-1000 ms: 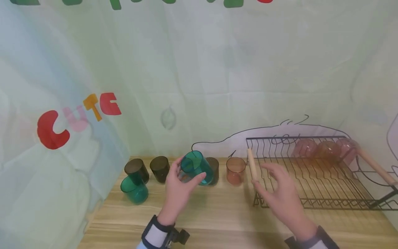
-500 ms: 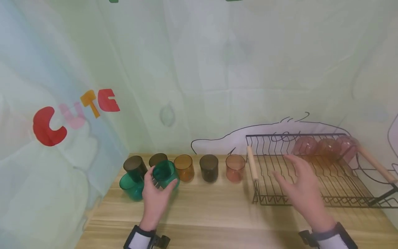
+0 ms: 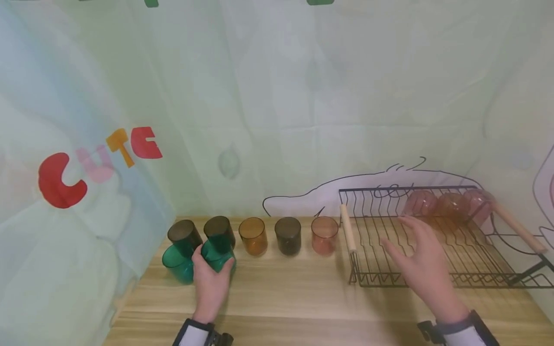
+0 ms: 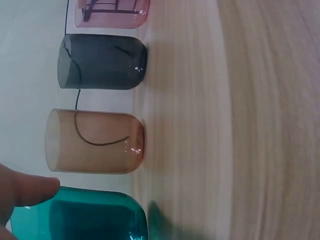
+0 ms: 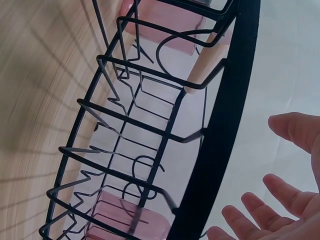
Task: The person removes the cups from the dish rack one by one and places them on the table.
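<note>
Left hand [image 3: 209, 288]: clamped on a teal glass [image 3: 215, 254], thumb bearing on its wall. The glass stands upright at or just above the table [image 3: 281, 307]; contact of its base cannot be confirmed.

Right hand [image 3: 421, 271]: well apart from the left, thumb and fingers parted, grasping nothing. In the head view it overlaps the rack [image 3: 433, 279]; whether it touches the wires cannot be told.

Positions taken from the held glass, head view. At 9 o'clock, just beside: a second teal glass [image 3: 178, 266], upright. At 10 o'clock: a brown glass [image 3: 185, 233]. At 12 o'clock, close behind: a darker glass [image 3: 220, 227]. At 2 o'clock: an amber glass [image 3: 253, 236], upright. Between 2 and 3: a grey glass [image 3: 288, 236]. At 3 o'clock, in order: a pink glass [image 3: 324, 235], upright, then the rack, black wire with wooden handles [image 3: 348, 228].

Three further glasses [image 3: 452, 207], two pink with one amber between, sit at the rack's 1 o'clock. A cloth [image 3: 277, 105] hangs behind, bearing coloured letters [image 3: 54, 180] at 10 o'clock.
</note>
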Available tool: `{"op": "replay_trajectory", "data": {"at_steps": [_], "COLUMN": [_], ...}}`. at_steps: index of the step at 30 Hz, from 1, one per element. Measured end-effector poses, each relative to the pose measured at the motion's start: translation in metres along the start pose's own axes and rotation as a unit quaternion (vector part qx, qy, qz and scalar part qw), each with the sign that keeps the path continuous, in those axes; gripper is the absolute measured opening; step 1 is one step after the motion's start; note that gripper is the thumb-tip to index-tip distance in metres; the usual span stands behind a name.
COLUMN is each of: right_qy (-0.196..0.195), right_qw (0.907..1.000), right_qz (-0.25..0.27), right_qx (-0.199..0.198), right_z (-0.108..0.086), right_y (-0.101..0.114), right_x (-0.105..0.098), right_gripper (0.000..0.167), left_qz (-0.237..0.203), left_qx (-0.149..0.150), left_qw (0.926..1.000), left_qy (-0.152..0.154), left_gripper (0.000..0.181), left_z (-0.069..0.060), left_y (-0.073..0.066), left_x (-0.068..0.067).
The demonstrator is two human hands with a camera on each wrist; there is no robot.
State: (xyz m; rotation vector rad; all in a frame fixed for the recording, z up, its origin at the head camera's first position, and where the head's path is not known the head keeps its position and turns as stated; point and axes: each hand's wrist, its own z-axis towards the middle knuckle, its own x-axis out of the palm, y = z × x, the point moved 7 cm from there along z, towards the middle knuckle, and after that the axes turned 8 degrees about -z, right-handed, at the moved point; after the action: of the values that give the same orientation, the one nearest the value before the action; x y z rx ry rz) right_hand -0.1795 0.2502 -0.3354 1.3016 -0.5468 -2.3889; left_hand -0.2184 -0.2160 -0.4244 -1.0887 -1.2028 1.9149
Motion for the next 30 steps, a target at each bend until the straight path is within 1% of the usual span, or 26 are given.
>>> {"op": "replay_trajectory", "data": {"at_steps": [7,11,17,22,24,27,30], "right_qy": [0.004,0.007,0.020,0.014,0.010,0.000,-0.012], "right_qw": [1.0000,1.0000,0.9997,0.9998,0.9999,0.9998,0.9993], "right_qz": [0.002,0.002,-0.005,-0.010,-0.012,-0.013,-0.014], "right_qx": [0.005,0.006,0.015,0.011,0.004,-0.013,-0.033], "right_z": [0.001,0.002,-0.001,0.001,0.002,0.005,0.009], "right_y": [-0.003,-0.003,-0.004,-0.005,-0.005,-0.003,-0.001], "right_x": [-0.001,-0.002,0.000,0.000,0.000,-0.003,-0.008], "right_gripper": [0.068,0.067,0.068,0.069,0.068,0.064,0.060], "left_qz": [0.015,0.016,0.020,0.020,0.014,0.008,0.014], "left_qx": [-0.018,-0.026,-0.028,-0.012,-0.004,0.008,0.025], "left_qw": [0.9997,0.9995,0.9994,0.9997,0.9999,0.9999,0.9994], "left_qy": [0.010,0.008,-0.006,-0.004,-0.003,-0.007,-0.020], "left_gripper": [0.089,0.091,0.099,0.105,0.106,0.107,0.107], "left_z": [0.005,0.007,0.003,0.000,-0.002,-0.005,-0.009], "left_y": [0.014,0.016,0.016,0.008,0.002,-0.012,-0.030], "left_x": [0.003,0.004,-0.001,-0.001,-0.003,-0.006,-0.009]}}
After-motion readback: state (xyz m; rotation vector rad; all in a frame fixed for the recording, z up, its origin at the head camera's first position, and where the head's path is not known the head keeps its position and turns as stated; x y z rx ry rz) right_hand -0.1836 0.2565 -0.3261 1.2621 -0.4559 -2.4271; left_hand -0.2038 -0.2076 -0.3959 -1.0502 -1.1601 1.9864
